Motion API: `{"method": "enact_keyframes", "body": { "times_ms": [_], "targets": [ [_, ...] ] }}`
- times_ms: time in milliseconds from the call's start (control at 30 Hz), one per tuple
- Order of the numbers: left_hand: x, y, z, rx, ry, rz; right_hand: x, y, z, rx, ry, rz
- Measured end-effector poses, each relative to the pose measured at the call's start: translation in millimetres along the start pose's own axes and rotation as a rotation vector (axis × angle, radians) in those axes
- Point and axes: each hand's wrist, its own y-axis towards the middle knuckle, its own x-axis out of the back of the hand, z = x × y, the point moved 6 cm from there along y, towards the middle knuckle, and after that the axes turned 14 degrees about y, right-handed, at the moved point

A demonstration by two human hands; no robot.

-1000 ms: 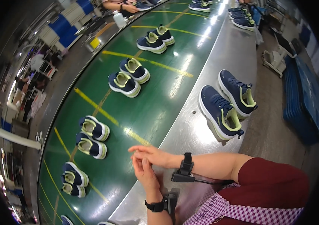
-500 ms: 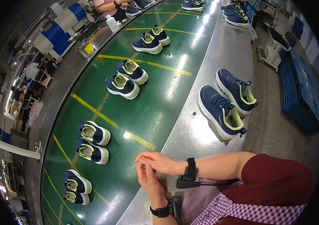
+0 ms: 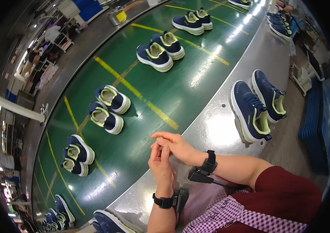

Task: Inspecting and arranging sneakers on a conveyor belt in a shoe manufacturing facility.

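My left hand (image 3: 161, 162) and my right hand (image 3: 181, 149) meet over the belt-side edge of the metal ledge (image 3: 207, 128). The right hand's fingers reach across the left fingertips, loosely stretched. The left fingers are slightly bent, and I see no object in either hand. A pair of navy sneakers with lime lining stands to the right on the ledge: a near shoe (image 3: 249, 112) and a far shoe (image 3: 269, 97), untouched. Beyond my hands, several similar pairs ride on the green belt (image 3: 134, 136), among them a front shoe (image 3: 106, 118) and one behind it (image 3: 113, 99).
Yellow stripes (image 3: 134, 91) cross the belt. More sneakers (image 3: 110, 223) lie on the ledge at the lower left, and others (image 3: 279, 27) at the far right. Blue stacked panels (image 3: 314, 132) stand beyond the ledge. A white curved arm (image 3: 13, 105) juts in at the left.
The view has swung to the left, so belt, shoes and background sit higher and further right. More sneakers show at the lower left. My hands remain together, the fingers slightly looser.
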Motion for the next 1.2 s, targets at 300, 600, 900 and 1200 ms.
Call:
{"method": "enact_keyframes", "body": {
  "times_ms": [300, 600, 900, 1200],
  "targets": [
    [2.7, -3.9, 0.6, -0.006, 0.051, -0.055, -0.9, -2.8, -8.9, -0.056, 0.136, -0.016],
    [0.3, -3.6, 2.1, -0.023, 0.025, -0.037, 0.2, -3.9, -5.9, -0.022, 0.121, -0.006],
    [4.5, -6.6, -2.1, -0.04, 0.064, -0.043, -8.8, -6.5, -3.5, -0.029, 0.134, 0.01],
    [12.0, -8.5, -0.6, -0.016, 0.056, -0.034, -11.1, -4.9, -14.3, -0.056, 0.141, -0.022]
  ]
}}
